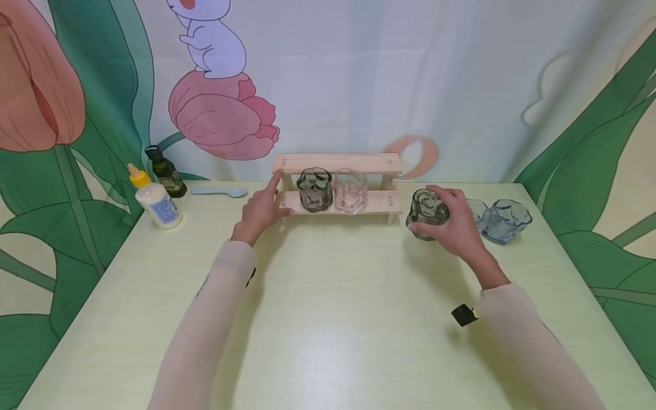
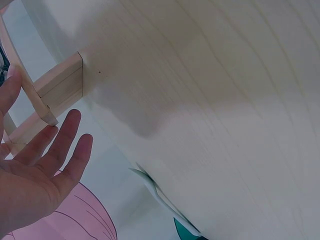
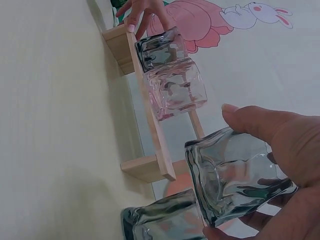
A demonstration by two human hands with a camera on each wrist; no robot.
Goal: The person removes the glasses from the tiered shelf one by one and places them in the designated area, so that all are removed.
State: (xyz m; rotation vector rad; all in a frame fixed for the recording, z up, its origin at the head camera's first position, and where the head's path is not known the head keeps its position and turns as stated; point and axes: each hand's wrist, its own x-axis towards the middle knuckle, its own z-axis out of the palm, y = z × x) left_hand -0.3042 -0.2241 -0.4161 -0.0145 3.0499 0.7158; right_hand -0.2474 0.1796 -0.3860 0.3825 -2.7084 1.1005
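Right hand [image 1: 456, 222], one: I am gripping a smoky grey-green glass [image 1: 425, 212] between thumb and fingers, holding it raised off the table, right of the wooden rack [image 1: 338, 164]. Left hand [image 1: 258, 210], one: I am spreading my fingers at the rack's left end, index finger touching the upper board, thumb resting against the lower.

Tabletop [image 1: 328, 319], one, pale, faintly grained: broad surface is running between my forearms, its side edges slanting outward toward me. A narrow gap is lying between the held glass and the rack's right end.

Blue-tinted glasses, two: a nearer one [image 1: 504, 226] is standing by the right table edge; another [image 1: 480, 212] is sitting just beside it, partly hidden by my hand.

White bottle [image 1: 159, 205], one, yellow-capped, blue-labelled: standing near the left edge, contents not showing.

Rack, two-stepped, light planks: the lower board [image 1: 381, 202] is bearing a smoky glass [image 1: 315, 191] and, to its right, a clear pink glass [image 1: 351, 193], both wavy-walled; bare wood is extending right of the pink one.

Dark green bottle [image 1: 168, 175], black-capped, and pale blue spoon [image 1: 220, 191]: standing and lying toward the back edge.

Printed cloth [image 1: 328, 85]: hanging behind, showing flowers and a rabbit.
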